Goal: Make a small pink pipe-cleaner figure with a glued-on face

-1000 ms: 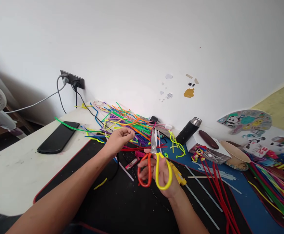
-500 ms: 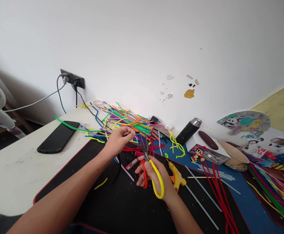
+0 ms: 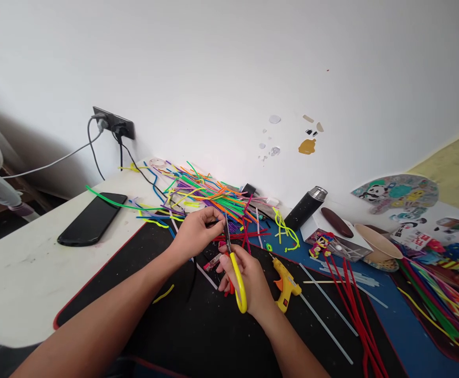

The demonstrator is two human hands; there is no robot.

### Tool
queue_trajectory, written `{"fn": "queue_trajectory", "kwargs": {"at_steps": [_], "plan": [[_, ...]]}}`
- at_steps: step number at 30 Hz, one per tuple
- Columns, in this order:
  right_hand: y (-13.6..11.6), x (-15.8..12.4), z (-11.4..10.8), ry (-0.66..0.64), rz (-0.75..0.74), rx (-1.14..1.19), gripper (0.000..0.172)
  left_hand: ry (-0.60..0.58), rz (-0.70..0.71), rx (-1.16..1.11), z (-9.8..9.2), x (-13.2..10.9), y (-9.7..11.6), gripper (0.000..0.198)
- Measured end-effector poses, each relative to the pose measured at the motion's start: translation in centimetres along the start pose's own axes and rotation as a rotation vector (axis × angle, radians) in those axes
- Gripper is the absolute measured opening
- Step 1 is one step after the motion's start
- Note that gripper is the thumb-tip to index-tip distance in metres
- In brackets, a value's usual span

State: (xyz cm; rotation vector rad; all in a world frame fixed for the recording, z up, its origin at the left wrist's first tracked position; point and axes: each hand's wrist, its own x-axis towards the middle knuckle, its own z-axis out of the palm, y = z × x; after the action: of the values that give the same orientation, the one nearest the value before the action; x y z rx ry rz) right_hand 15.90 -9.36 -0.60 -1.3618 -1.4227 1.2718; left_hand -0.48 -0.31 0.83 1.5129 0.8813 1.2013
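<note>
My left hand (image 3: 198, 231) is closed in a pinch on a thin black pipe cleaner (image 3: 192, 281), whose dark tail hangs below the palm. Its other end shows only as a dark bit at the fingertips. My right hand (image 3: 249, 278) is wrapped round scissors (image 3: 240, 289) with one yellow and one orange-red handle. The blades point up and look nearly together, right beside the left fingertips; whether they touch the pipe cleaner I cannot tell. Behind both hands lies a heap of coloured pipe cleaners (image 3: 209, 197).
A yellow glue gun (image 3: 287, 283) lies right of my right hand, near clear glue sticks (image 3: 327, 331) and red pipe cleaners (image 3: 359, 320). A black flask (image 3: 304, 207) leans by a white box. The phone (image 3: 91, 220) is at left; a yellow scrap (image 3: 163, 294) lies on the black mat (image 3: 198, 336).
The scissors have moved left, closer to my left fingertips, and their blades have drawn together. My left hand has shifted slightly right. The view has turned a little.
</note>
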Motion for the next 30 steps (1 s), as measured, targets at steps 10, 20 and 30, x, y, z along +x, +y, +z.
{"fn": "queue_trajectory", "kwargs": {"at_steps": [10,20,30], "plan": [[0.16,-0.07,-0.14,-0.005,-0.005,0.013,0.050,0.090,0.120,0.397,0.10,-0.52,-0.16,0.011],[0.07,-0.11,-0.20,0.013,-0.018,-0.018,0.050,0.161,0.230,0.645,0.16,-0.83,-0.37,0.012],[0.35,-0.09,-0.34,0.004,0.008,0.003,0.047,0.138,0.265,0.740,0.10,-0.76,-0.61,0.013]]}}
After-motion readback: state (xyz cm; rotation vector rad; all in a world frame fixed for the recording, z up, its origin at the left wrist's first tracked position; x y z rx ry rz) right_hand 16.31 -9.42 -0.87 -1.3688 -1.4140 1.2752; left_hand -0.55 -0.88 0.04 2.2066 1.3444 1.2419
